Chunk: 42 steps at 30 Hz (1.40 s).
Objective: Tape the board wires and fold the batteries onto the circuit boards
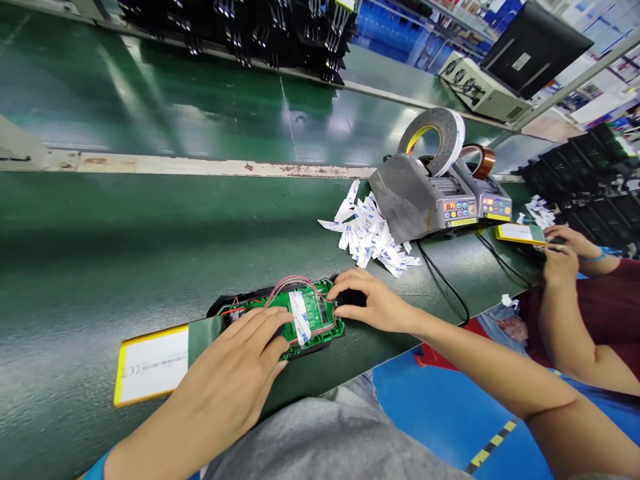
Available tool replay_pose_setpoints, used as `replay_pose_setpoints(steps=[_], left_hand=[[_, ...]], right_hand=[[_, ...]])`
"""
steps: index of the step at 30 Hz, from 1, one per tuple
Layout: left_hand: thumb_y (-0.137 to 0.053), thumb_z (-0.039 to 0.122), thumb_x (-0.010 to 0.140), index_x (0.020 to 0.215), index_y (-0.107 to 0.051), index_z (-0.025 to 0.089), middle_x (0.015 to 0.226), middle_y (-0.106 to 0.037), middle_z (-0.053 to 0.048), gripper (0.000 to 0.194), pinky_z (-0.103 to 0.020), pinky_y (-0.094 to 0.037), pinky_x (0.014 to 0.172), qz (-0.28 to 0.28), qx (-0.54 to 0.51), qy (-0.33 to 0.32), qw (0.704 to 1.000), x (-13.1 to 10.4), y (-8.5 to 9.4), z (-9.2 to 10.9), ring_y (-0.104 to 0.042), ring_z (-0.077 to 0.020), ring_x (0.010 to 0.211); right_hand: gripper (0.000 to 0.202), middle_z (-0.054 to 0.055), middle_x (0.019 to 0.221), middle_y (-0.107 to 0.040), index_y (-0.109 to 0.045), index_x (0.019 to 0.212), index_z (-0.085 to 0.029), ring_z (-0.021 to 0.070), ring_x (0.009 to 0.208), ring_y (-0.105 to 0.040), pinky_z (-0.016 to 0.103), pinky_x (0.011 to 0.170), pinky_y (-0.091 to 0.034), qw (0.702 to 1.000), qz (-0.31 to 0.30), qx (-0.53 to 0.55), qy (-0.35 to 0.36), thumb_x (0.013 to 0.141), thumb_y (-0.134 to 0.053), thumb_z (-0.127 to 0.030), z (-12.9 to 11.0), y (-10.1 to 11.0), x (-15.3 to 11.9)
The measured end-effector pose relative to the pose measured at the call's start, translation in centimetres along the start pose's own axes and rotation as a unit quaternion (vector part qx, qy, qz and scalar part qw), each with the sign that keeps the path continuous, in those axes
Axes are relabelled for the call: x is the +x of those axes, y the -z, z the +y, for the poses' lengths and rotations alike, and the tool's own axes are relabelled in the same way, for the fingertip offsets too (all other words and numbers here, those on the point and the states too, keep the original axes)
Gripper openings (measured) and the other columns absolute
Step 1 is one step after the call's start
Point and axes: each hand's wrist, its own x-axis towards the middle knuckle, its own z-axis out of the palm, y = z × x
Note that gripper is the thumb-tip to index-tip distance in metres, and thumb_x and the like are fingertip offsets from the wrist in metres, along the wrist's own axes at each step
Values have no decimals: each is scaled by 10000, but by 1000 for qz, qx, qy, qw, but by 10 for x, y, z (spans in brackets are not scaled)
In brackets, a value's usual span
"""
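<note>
An open device housing [315, 313] with green insides and a black outer edge lies on the bench. Thin red and pink wires [290, 280] loop over it, and a white tape strip with blue print [300, 317] crosses its middle. My left hand [240, 360] grips the housing's left part, its fingers bent over the green inside. At the right end, my right hand [367, 300] has thumb and forefinger curled together by the wires; what is between the fingertips cannot be made out. A flat battery pack [155, 367] with yellow edges and a white label lies left, partly beneath my left hand.
Torn tape backings [370, 233] are heaped beside two tape dispensers [425, 200]. Black cables [445, 283] run over the bench edge. On the right, a co-worker's hands [565, 250] hold another battery pack [520, 233]. Black parts [240, 30] line the shelf above.
</note>
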Motion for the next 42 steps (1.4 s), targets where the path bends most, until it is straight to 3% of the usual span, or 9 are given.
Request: replay_pose_setpoints(steps=[5, 8, 12, 15, 19, 27, 31, 35, 42], left_hand=[[-462, 193, 950, 927, -696, 187, 1239, -659, -112, 235, -494, -456, 1073, -8, 5, -2, 1000, 0, 0, 0, -598, -290, 1194], [-469, 196, 951, 924, -691, 189, 1243, -652, -113, 224, -505, -456, 1074, -17, 2, -4, 1000, -1, 0, 0, -592, -293, 1202], [-471, 186, 953, 964, -685, 190, 1248, -647, -104, 214, -516, -462, 1070, -18, -2, -1, 1000, -2, -1, -1, -589, -291, 1206], [-480, 195, 953, 949, -684, 192, 1249, -645, -106, 204, -524, -474, 1062, -19, -3, 0, 1000, -2, 0, -1, -589, -293, 1204], [-479, 201, 952, 953, -692, 191, 1231, -654, -109, 213, -519, -485, 1056, -24, 0, -6, 1000, 0, 1, 0, -597, -290, 1192], [-470, 206, 954, 941, -695, 200, 1255, -645, -96, 225, -486, -463, 1086, -22, 0, 4, 1000, -1, 2, -1, -587, -275, 1206], [-460, 189, 955, 933, -695, 199, 1230, -643, -91, 236, -479, -471, 1071, -23, -9, 9, 1000, 0, 4, 2, -586, -268, 1191], [-462, 181, 953, 941, -707, 184, 1112, -662, -84, 245, -497, -509, 1011, -36, -24, 11, 999, 2, 7, 3, -610, -273, 1094], [-455, 163, 954, 956, -716, 158, 1077, -661, -93, 261, -490, -514, 1019, -29, -34, 11, 999, 2, 8, 2, -606, -274, 1084]], right_hand=[[192, 30, 1051, -649, -641, 1035, -224, 208, 1021, -558, 382, 929, -449, 998, -37, -16, -54, 875, -743, -196, -11, 3, 5], [191, 35, 1056, -631, -637, 1034, -229, 208, 1011, -550, 391, 932, -457, 997, -50, -41, -40, 878, -748, -225, -10, 2, 5], [185, 63, 1093, -632, -662, 1021, -231, 206, 1020, -563, 379, 926, -477, 990, 71, -106, 65, 894, -744, -339, 1, -6, -4], [106, 59, 1069, -710, -681, 1003, -209, 202, 1022, -595, 367, 913, -481, 944, 145, -201, 216, 955, -668, -302, 8, -9, -12], [191, 53, 1095, -769, -680, 1148, -160, 203, 1194, -595, 363, 963, -480, 896, 106, -287, 322, 971, -639, -220, 12, -6, -19], [149, 15, 1070, -780, -707, 1091, -192, 209, 1092, -605, 407, 980, -423, 894, 108, -310, 304, 962, -650, -240, -3, 2, -17], [146, 39, 982, -727, -717, 1016, -179, 177, 944, -541, 326, 860, -425, 899, 70, -297, 315, 997, -573, -196, -22, -4, 7], [248, 52, 914, -580, -737, 964, -225, 185, 841, -408, 311, 762, -336, 894, 41, -320, 310, 1023, -501, -179, -28, -14, 41], [322, 57, 949, -500, -749, 823, -243, 205, 815, -315, 347, 721, -223, 858, -101, -338, 372, 1028, -502, -215, -31, -2, 86]])
